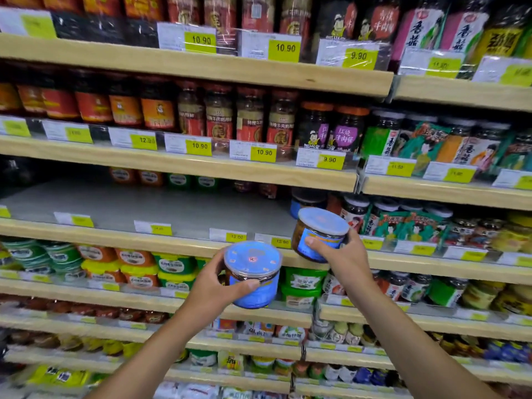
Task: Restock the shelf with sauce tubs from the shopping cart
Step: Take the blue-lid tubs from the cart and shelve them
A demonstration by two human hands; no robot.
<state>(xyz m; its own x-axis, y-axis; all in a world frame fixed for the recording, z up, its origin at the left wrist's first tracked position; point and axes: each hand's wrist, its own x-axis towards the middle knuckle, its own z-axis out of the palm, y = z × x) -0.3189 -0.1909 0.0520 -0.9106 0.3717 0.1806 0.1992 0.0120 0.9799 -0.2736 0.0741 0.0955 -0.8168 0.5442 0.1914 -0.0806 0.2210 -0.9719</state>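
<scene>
**Two sauce tubs in my hands, at the half-bare shelf**

My fingers curl out of sight behind both tubs, so only my thumbs show across the fronts. The print on the blue labels is too blurred to read. My forearms are cut off at the bottom edge, and the lower corners of the frame are smeared.

My left hand (214, 286) grips the left tub (253, 272) just below centre, with its lid tipped toward me. My right hand (342, 254) grips the right tub (319, 234) a little higher, right of centre, tilted. This tub overlaps the front edge of the shelf (144, 208); I cannot tell whether it touches it.

Behind the right tub, a blue-lidded tub (305, 203) stands deep on the shelf, half hidden by the board above. A few orange and green tubs (161, 178) sit in shadow along the back. Dark-lidded jars (385, 217) crowd the shelf to the right. Yellow price tags (236, 237) line the edge between my hands and the board.

Both tubs are round, with clear plastic walls showing brown sauce, a blue wrap label and a pale translucent lid. The shelf has a grey, matte board and a pale wooden front strip. Glass jars with red labels (218, 116) fill the upper centre.
</scene>
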